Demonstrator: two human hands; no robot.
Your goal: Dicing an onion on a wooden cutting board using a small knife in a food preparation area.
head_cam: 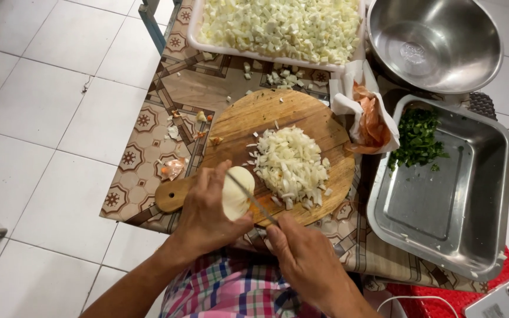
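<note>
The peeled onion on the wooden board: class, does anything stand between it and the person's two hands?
Nothing visible does. The left hand grips the peeled onion directly, and the knife in the right hand lies right against it.

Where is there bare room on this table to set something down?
The steel tray is mostly bare below the chopped greens, and the steel bowl is empty. The cutting board has a clear strip above the chopped onion. It is crowded where the left hand and the right hand cut the onion half.

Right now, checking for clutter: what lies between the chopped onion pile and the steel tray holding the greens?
In the head view, a white bag of onion skins lies between pile and tray.
</note>
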